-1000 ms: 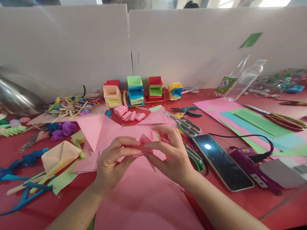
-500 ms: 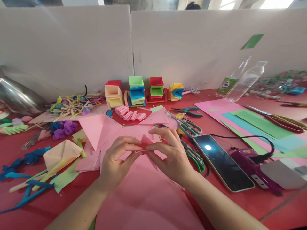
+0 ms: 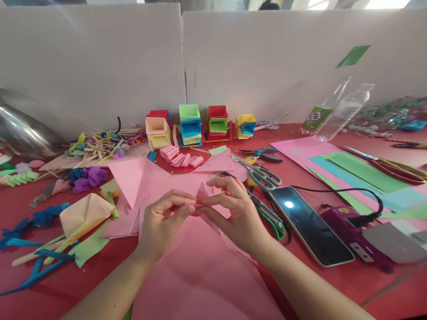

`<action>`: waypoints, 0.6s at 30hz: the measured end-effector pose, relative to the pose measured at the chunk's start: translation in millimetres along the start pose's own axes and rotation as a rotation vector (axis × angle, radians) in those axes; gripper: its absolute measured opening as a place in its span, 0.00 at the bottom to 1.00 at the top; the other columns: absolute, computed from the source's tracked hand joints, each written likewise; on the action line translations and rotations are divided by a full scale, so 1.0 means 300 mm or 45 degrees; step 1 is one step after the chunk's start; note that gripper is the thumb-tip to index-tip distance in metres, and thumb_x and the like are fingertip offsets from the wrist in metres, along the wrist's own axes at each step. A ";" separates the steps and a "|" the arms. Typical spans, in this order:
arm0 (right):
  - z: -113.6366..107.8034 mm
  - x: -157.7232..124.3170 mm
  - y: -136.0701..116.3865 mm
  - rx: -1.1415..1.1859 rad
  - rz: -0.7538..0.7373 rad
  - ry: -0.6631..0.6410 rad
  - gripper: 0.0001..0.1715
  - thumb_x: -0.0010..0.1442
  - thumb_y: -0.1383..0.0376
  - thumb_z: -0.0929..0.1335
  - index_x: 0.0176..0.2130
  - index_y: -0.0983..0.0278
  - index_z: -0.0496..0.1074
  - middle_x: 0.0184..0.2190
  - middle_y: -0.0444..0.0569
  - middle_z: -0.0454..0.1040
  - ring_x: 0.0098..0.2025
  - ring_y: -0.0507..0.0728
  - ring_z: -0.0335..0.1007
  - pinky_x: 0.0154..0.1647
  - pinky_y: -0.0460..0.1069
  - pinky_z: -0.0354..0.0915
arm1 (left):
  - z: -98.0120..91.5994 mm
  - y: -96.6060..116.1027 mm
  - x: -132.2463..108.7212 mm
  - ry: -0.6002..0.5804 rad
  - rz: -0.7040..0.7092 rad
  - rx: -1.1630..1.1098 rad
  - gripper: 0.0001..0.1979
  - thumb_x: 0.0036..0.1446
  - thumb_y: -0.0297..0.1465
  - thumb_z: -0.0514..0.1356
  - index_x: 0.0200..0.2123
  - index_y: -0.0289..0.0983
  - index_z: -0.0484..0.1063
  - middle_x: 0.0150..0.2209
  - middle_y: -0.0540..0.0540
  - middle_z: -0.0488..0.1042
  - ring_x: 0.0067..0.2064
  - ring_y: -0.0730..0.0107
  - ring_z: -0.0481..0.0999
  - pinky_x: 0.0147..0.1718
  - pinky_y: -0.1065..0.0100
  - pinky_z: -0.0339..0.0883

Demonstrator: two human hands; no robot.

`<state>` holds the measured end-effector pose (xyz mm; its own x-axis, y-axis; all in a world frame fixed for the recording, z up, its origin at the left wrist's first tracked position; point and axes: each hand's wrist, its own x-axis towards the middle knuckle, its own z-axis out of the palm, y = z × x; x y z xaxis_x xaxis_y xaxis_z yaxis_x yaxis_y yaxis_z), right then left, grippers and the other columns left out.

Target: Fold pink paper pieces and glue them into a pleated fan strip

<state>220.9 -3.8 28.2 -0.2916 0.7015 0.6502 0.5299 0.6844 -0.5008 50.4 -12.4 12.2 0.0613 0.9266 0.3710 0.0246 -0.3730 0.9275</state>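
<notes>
My left hand (image 3: 160, 224) and my right hand (image 3: 242, 218) meet above the large pink paper sheet (image 3: 200, 271), which lies on the red table (image 3: 383, 284) just before me. The small folded pink paper piece (image 3: 202, 195) sits between them, pinched from both sides. Just right of my right hand lies the green-handled utility knife (image 3: 270, 215), then the black smartphone (image 3: 310, 224), then the purple plastic glue gun (image 3: 350, 231). Behind the knife lie the grey-handled metal scissors (image 3: 260, 173). The cream folded paper cone (image 3: 85, 213) lies to the left of my left hand. The stacked coloured paper boxes (image 3: 190, 126) stand at the back, before the white partition board (image 3: 267, 62).
</notes>
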 end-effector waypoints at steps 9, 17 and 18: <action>-0.014 0.019 0.011 0.331 0.445 -0.091 0.07 0.54 0.64 0.70 0.25 0.62 0.74 0.42 0.49 0.70 0.46 0.57 0.67 0.48 0.54 0.62 | -0.013 -0.009 0.012 -0.164 -0.166 0.260 0.27 0.45 0.36 0.67 0.50 0.43 0.67 0.51 0.45 0.71 0.51 0.61 0.71 0.44 0.67 0.68; -0.015 0.026 0.032 0.433 0.584 -0.207 0.09 0.53 0.61 0.70 0.24 0.63 0.71 0.45 0.49 0.68 0.50 0.58 0.64 0.51 0.54 0.58 | -0.022 0.012 0.025 -0.350 -0.328 0.351 0.10 0.53 0.36 0.59 0.38 0.39 0.72 0.32 0.52 0.75 0.32 0.71 0.74 0.27 0.75 0.66; -0.016 0.028 0.032 0.425 0.581 -0.229 0.10 0.53 0.61 0.70 0.24 0.63 0.70 0.44 0.49 0.68 0.49 0.58 0.64 0.51 0.54 0.57 | -0.025 0.011 0.027 -0.357 -0.353 0.334 0.11 0.52 0.37 0.59 0.37 0.38 0.72 0.32 0.52 0.75 0.31 0.71 0.73 0.26 0.75 0.65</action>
<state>227.5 7.7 31.5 -0.2389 0.9424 0.2342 0.3632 0.3104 -0.8785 43.6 -5.9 18.6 0.2831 0.9577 0.0509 0.3271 -0.1463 0.9336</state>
